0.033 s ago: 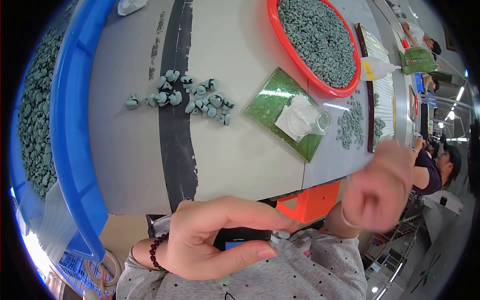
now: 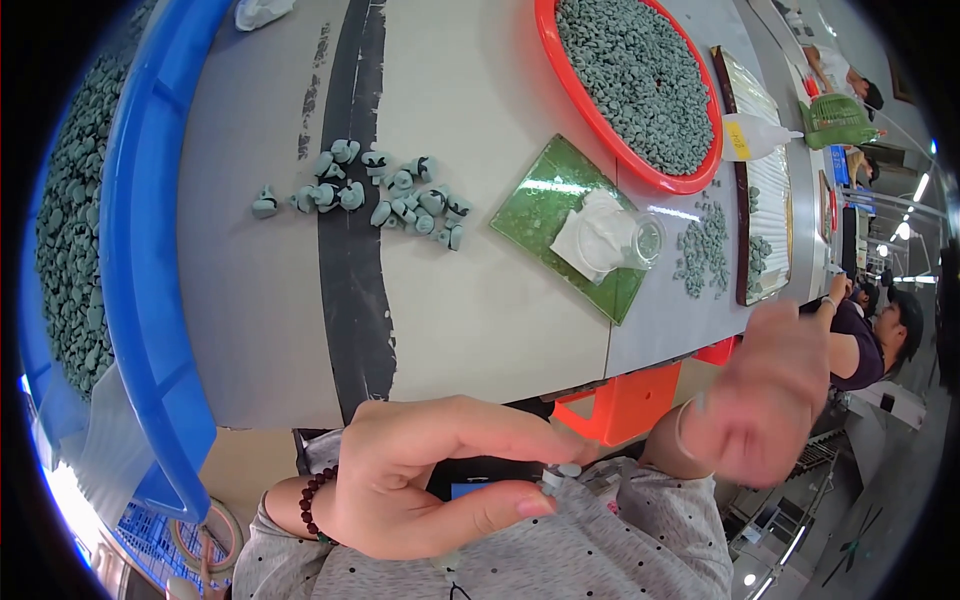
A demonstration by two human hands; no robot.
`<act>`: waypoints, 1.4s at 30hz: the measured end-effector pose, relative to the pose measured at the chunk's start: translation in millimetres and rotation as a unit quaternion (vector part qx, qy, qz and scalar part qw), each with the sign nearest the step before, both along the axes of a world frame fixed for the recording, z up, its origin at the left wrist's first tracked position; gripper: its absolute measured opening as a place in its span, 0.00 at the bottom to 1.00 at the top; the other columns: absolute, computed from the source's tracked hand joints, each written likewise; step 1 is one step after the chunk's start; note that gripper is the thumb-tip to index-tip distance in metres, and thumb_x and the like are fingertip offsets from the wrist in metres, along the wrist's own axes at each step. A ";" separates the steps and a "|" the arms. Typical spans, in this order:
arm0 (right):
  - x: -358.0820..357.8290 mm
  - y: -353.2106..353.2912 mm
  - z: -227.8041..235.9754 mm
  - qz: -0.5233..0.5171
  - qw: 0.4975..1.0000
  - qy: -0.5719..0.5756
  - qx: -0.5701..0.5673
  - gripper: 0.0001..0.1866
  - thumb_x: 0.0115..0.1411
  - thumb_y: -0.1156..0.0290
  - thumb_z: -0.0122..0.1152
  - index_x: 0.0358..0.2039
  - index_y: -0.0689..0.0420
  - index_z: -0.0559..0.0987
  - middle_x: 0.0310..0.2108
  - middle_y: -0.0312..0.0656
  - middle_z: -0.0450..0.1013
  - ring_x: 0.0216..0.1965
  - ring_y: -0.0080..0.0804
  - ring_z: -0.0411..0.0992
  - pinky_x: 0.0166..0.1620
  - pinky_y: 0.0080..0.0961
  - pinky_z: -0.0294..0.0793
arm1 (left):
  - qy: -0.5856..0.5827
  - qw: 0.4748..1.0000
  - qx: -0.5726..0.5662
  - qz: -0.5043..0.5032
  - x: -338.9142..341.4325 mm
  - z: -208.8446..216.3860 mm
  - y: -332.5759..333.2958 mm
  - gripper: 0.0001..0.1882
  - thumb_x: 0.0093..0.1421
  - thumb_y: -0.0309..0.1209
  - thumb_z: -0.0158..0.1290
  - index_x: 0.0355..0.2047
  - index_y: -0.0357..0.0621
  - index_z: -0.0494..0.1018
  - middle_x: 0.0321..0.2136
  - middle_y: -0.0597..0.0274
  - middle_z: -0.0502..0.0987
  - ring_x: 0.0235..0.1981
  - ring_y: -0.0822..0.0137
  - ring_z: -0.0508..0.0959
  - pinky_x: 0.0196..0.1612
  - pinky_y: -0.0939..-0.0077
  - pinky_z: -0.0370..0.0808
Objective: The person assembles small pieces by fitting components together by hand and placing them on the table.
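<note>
Small grey piece (image 2: 560, 474) in the left hand (image 2: 395, 460)
It sits at the fingertips, clamped between thumb and forefinger, near the desk (image 2: 480, 330); the right hand (image 2: 768, 400), blurred, is apart rightward, its grip impossible to tell.

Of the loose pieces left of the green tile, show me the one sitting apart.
The leftmost piece, alone on the grey surface left of the black strip; the other pieces cluster together to its right.

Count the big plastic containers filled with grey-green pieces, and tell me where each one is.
2: a blue tub along the picture's left side, and a red basin at the top, right of centre. More could be hidden or out of view.
</note>
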State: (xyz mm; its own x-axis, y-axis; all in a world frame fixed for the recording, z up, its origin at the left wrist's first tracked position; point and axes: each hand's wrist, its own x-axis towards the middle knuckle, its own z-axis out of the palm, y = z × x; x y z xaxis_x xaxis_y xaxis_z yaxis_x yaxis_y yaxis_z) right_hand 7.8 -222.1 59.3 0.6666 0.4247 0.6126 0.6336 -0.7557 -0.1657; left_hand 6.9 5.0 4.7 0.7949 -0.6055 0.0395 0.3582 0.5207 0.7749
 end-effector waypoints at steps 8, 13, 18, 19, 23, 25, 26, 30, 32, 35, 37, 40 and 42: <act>-22.3 38.0 -30.5 0.074 0.977 0.035 0.199 0.16 0.33 0.75 0.66 0.29 0.54 0.80 0.26 0.31 0.68 0.24 0.24 0.61 0.23 0.23 0.55 | -0.102 0.994 0.046 0.002 2.3 -7.7 1.8 0.16 0.48 0.19 0.61 0.37 0.26 0.71 0.33 0.39 0.77 0.38 0.54 0.79 0.41 0.66 0.77; -25.7 37.6 -33.1 0.084 0.978 0.038 0.187 0.15 0.35 0.75 0.66 0.29 0.54 0.80 0.26 0.31 0.68 0.24 0.24 0.61 0.24 0.23 0.56 | 0.027 0.999 0.029 -0.008 -7.1 -2.6 1.3 0.15 0.49 0.20 0.61 0.36 0.28 0.70 0.33 0.38 0.77 0.39 0.54 0.79 0.42 0.66 0.77; -26.7 39.0 -36.1 0.074 0.978 0.019 0.192 0.14 0.37 0.75 0.66 0.29 0.54 0.80 0.26 0.31 0.68 0.26 0.25 0.61 0.24 0.24 0.56 | 0.004 1.000 0.017 -0.014 -4.8 -2.9 -0.2 0.14 0.49 0.19 0.60 0.36 0.28 0.69 0.34 0.36 0.76 0.40 0.54 0.79 0.42 0.66 0.77; -26.7 38.9 -36.2 0.074 0.979 0.018 0.192 0.14 0.37 0.75 0.66 0.29 0.54 0.80 0.26 0.31 0.68 0.26 0.25 0.61 0.24 0.24 0.56 | -0.016 1.000 0.018 -0.019 -4.0 -4.1 -0.4 0.14 0.50 0.19 0.60 0.36 0.28 0.69 0.35 0.36 0.76 0.40 0.53 0.79 0.42 0.67 0.77; -26.1 38.7 -39.2 0.084 0.978 0.011 0.190 0.13 0.38 0.75 0.67 0.28 0.55 0.79 0.26 0.31 0.68 0.26 0.25 0.61 0.24 0.24 0.57 | -0.030 0.999 0.021 -0.019 -4.2 -5.9 0.2 0.14 0.50 0.19 0.60 0.35 0.28 0.69 0.35 0.35 0.76 0.39 0.54 0.79 0.40 0.69 0.78; -26.0 38.5 -38.4 0.084 0.979 0.006 0.184 0.13 0.38 0.74 0.67 0.28 0.55 0.79 0.25 0.31 0.68 0.26 0.25 0.61 0.24 0.24 0.57 | -0.031 0.999 0.025 -0.019 -4.4 -5.6 0.1 0.14 0.50 0.19 0.60 0.36 0.27 0.69 0.35 0.34 0.76 0.38 0.55 0.79 0.38 0.72 0.78; -25.6 39.1 -38.3 0.082 0.980 0.007 0.183 0.12 0.38 0.74 0.67 0.28 0.55 0.79 0.25 0.31 0.68 0.26 0.25 0.61 0.24 0.24 0.57 | -0.031 0.999 0.026 -0.018 -4.5 -6.6 0.0 0.14 0.50 0.19 0.60 0.36 0.27 0.69 0.35 0.34 0.76 0.38 0.55 0.79 0.38 0.72 0.78; -24.7 37.9 -36.5 0.086 0.981 0.018 0.174 0.12 0.37 0.74 0.66 0.27 0.56 0.79 0.25 0.31 0.69 0.26 0.24 0.61 0.24 0.23 0.57 | -0.045 0.999 0.017 -0.010 -4.0 -5.2 -0.1 0.13 0.51 0.17 0.58 0.37 0.26 0.70 0.34 0.34 0.76 0.35 0.56 0.80 0.35 0.72 0.78; -24.4 37.5 -31.7 0.088 0.983 0.029 0.159 0.12 0.37 0.74 0.65 0.27 0.56 0.79 0.25 0.32 0.69 0.25 0.24 0.61 0.24 0.23 0.56 | -0.035 0.999 0.023 -0.016 -6.4 -3.3 -0.8 0.13 0.51 0.16 0.58 0.37 0.26 0.70 0.34 0.34 0.76 0.34 0.56 0.80 0.35 0.72 0.78; -26.1 38.5 -24.4 0.081 0.989 0.054 0.112 0.10 0.40 0.70 0.65 0.27 0.53 0.78 0.24 0.31 0.67 0.25 0.25 0.61 0.23 0.22 0.56 | 0.003 0.997 0.063 0.037 -12.6 -2.3 -3.3 0.12 0.50 0.19 0.60 0.36 0.33 0.75 0.32 0.55 0.80 0.33 0.71 0.81 0.36 0.81 0.76; -25.7 38.5 -21.3 0.073 0.992 0.068 0.080 0.10 0.44 0.65 0.66 0.27 0.51 0.76 0.23 0.30 0.65 0.25 0.25 0.60 0.23 0.22 0.56 | 0.005 0.998 0.054 0.032 -12.4 -3.1 -2.9 0.12 0.50 0.19 0.60 0.36 0.33 0.75 0.31 0.56 0.80 0.32 0.71 0.81 0.34 0.82 0.76; -24.1 35.8 -18.4 0.091 0.988 0.092 0.080 0.12 0.40 0.67 0.67 0.27 0.52 0.76 0.24 0.31 0.66 0.25 0.25 0.60 0.24 0.22 0.58 | -0.020 0.998 0.059 0.027 -10.0 -3.6 -3.5 0.12 0.50 0.19 0.60 0.36 0.33 0.75 0.31 0.56 0.80 0.31 0.72 0.81 0.34 0.83 0.76; -24.1 35.3 -20.9 0.106 0.987 0.088 0.086 0.11 0.40 0.69 0.67 0.27 0.53 0.77 0.24 0.31 0.66 0.26 0.26 0.61 0.23 0.21 0.57 | -0.025 0.998 0.057 0.012 -7.8 -0.2 -1.3 0.12 0.50 0.17 0.59 0.36 0.29 0.73 0.31 0.48 0.79 0.33 0.63 0.80 0.35 0.75 0.77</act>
State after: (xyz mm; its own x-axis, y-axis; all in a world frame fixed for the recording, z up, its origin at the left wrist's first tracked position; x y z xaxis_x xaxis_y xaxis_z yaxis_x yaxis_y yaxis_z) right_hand -16.3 -186.8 38.4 0.6765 0.4662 0.5702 0.7246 -0.5598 -0.4020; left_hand -0.9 3.8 4.5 0.8079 -0.5891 0.0120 0.3058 0.4366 0.8461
